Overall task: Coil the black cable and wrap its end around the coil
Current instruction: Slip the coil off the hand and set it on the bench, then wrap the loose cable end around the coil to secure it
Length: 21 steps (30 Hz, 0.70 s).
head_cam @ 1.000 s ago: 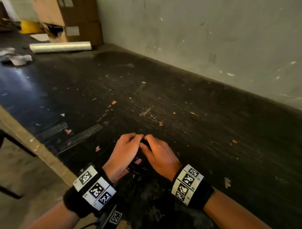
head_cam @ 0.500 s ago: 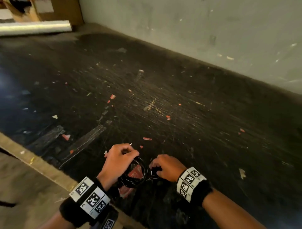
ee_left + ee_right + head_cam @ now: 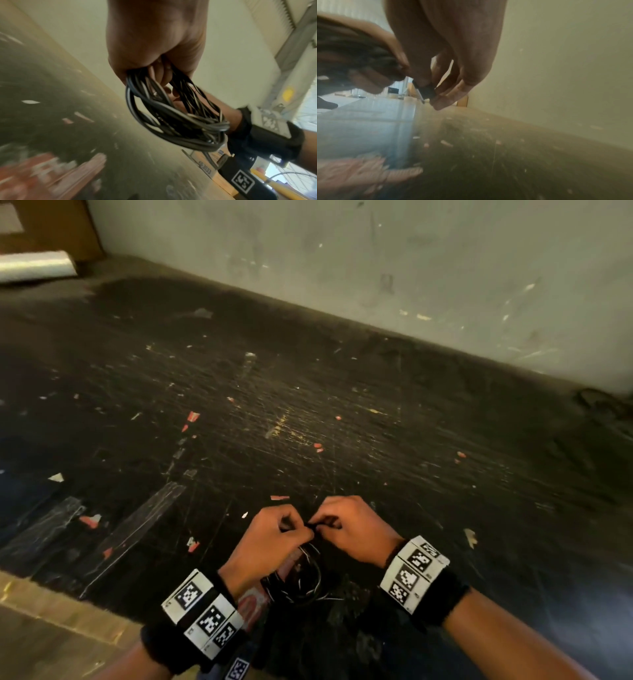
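table (image 3: 342, 412): black top, heavily scratched, flecked with red and white scraps
wall (image 3: 411, 268): pale, scuffed, running along the table's far edge, 12 to 3 o'clock
roll (image 3: 36, 265): shiny, whitish, lying flat at 10 o'clock
cardboard box (image 3: 51, 225): brown, just behind the roll

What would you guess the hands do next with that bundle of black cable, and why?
Probably the right hand carries the cable end it pinches around the coil. The left hand already grips the finished loops, held above the table, and the end sits right beside them.
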Available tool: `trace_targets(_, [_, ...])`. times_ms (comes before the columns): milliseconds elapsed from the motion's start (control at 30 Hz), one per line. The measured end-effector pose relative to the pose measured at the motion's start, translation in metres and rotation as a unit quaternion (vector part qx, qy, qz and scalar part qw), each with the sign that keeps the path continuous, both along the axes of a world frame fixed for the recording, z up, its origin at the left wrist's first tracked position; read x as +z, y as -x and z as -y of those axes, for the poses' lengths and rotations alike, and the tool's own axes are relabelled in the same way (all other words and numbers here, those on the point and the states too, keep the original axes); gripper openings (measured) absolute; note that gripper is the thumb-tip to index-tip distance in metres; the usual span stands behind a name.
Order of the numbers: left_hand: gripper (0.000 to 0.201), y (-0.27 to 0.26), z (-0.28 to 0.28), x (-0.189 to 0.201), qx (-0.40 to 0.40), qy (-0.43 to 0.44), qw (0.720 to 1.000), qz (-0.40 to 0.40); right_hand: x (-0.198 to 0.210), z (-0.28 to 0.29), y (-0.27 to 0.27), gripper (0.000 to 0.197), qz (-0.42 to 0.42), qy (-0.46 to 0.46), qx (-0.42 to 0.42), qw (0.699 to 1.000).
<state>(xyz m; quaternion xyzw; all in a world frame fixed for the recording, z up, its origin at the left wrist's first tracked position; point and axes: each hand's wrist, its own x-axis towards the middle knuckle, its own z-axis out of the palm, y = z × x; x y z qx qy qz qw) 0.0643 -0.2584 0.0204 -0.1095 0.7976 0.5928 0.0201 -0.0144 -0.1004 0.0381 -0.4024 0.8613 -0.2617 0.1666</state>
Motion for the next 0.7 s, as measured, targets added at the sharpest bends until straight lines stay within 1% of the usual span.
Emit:
trace_targets(100, [0.015, 0.010, -0.013, 0.008, -0.005, 0.011, 1.000, -0.012, 0.019, -0.013, -0.001, 0.015, -0.036, 0.022, 0.007, 0.999])
trace_targets(200, [0.015, 0.017, -0.024, 0.016, -0.011, 0.005, 1.000, -0.018, 0.029, -0.032, 0.001, 0.011, -0.062, 0.064, -0.028, 0.996])
trace_targets(267, [0.016, 0.021, -0.037, 0.024, -0.038, -0.026, 0.999, -0.021, 0.036, -0.046, -0.001, 0.010, -0.073, 0.079, -0.037, 0.994])
trace_targets(333, [0.020, 0.024, -0.052, 0.032, -0.040, -0.061, 0.997, -0.023, 0.043, -0.058, -0.003, 0.010, -0.090, 0.080, -0.049, 0.992])
trace_targets(367, [0.021, 0.025, -0.058, 0.035, -0.031, -0.068, 0.997, -0.032, 0.045, -0.063, -0.004, 0.009, -0.097, 0.082, -0.068, 0.990])
trace_targets(433, [0.022, 0.029, -0.076, 0.043, -0.009, -0.064, 0.996, -0.057, 0.047, -0.073, -0.004, 0.007, -0.093, 0.111, -0.140, 0.979])
trace_targets(467, [0.024, 0.031, -0.084, 0.047, -0.002, -0.062, 0.996, -0.071, 0.048, -0.076, -0.005, 0.007, -0.072, 0.133, -0.185, 0.971])
trace_targets(533, [0.034, 0.036, -0.101, 0.054, 0.012, -0.056, 0.993, -0.101, 0.053, -0.082, -0.004, 0.010, -0.003, 0.182, -0.273, 0.945])
trace_targets(567, [0.036, 0.037, -0.111, 0.059, 0.017, -0.048, 0.992, -0.113, 0.059, -0.088, -0.002, 0.010, 0.040, 0.207, -0.315, 0.925])
trace_targets(600, [0.035, 0.036, -0.118, 0.062, 0.015, -0.040, 0.992, -0.120, 0.065, -0.094, 0.000, 0.008, 0.091, 0.229, -0.350, 0.904])
trace_targets(633, [0.031, 0.034, -0.126, 0.066, 0.012, -0.034, 0.992, -0.124, 0.072, -0.102, 0.002, 0.007, 0.140, 0.251, -0.367, 0.885])
trace_targets(667, [0.029, 0.033, -0.137, 0.068, 0.012, -0.036, 0.991, -0.126, 0.082, -0.113, 0.002, 0.007, 0.174, 0.275, -0.361, 0.874])
trace_targets(700, [0.028, 0.032, -0.144, 0.071, 0.020, -0.059, 0.991, -0.120, 0.088, -0.122, 0.003, 0.008, 0.202, 0.298, -0.336, 0.871])
